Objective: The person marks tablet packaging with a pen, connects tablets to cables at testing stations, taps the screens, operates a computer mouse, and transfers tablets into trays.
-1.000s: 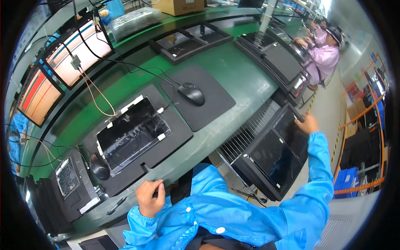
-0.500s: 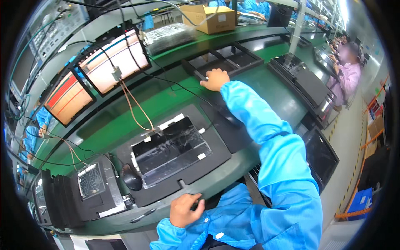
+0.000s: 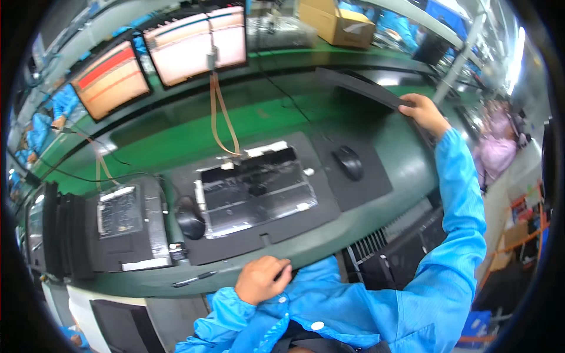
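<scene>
At the far right of the bench my right hand is closed on the right end of a flat black tray, which is tilted up and seen nearly edge-on. My left hand is curled in front of the bench's near edge, with something dark and unclear at its fingertips. Beyond it a glossy black display panel with white tabs lies on a dark mat. A tan ribbon cable runs up from the panel's far edge.
Black mice lie on both sides of the panel. A pen rests near the front edge. Two lit screens stand behind, beside a cardboard box. Further left, a second panel sits by stacked black boards. Someone in pink is at right.
My right hand has moved right along with the black tray, which was flat on the bench and is now tilted up. The left hand has stayed near the bench edge. The view has turned.
</scene>
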`<state>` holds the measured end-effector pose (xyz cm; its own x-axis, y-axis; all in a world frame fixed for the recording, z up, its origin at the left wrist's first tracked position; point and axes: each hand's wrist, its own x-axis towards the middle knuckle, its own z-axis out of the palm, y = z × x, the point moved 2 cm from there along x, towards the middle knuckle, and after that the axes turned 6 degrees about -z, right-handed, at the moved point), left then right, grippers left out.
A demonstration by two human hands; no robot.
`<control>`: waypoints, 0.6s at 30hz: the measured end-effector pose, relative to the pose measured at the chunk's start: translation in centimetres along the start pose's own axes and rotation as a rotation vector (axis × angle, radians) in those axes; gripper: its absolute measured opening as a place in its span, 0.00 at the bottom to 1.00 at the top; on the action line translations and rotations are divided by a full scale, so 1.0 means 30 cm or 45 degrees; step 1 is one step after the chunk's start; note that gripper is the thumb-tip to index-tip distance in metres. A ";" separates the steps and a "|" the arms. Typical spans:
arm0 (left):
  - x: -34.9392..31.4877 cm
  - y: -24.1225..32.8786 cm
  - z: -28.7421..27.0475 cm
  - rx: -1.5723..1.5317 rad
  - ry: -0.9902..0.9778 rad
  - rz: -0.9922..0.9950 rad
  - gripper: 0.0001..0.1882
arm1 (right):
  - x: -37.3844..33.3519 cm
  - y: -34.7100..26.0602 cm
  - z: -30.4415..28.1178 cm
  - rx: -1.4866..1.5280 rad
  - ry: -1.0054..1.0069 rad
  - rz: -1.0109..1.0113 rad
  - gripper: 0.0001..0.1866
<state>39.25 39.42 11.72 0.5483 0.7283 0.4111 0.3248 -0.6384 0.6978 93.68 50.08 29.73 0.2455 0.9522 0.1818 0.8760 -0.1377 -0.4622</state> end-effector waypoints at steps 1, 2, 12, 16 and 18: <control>0.001 -0.007 0.003 0.021 -0.039 -0.102 0.07 | -0.115 0.056 -0.081 0.148 -0.032 -0.026 0.23; 0.002 -0.003 0.002 -0.016 -0.006 -0.013 0.07 | -0.227 0.117 -0.144 0.215 -0.034 0.102 0.22; 0.015 0.010 0.007 -0.111 -0.131 -0.182 0.05 | -0.891 0.484 -0.160 -0.291 -0.224 0.092 0.20; 0.009 0.011 0.011 -0.128 -0.089 -0.202 0.04 | -0.843 0.402 -0.004 -0.564 0.239 -0.008 0.13; 0.003 0.006 0.017 -0.106 -0.084 -0.327 0.04 | -0.718 0.351 0.095 0.039 0.368 0.257 0.20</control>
<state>39.75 39.25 11.57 0.5058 0.8442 0.1774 0.3964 -0.4102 0.8213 96.44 28.90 18.45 0.5234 0.7897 0.3200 0.7862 -0.3029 -0.5386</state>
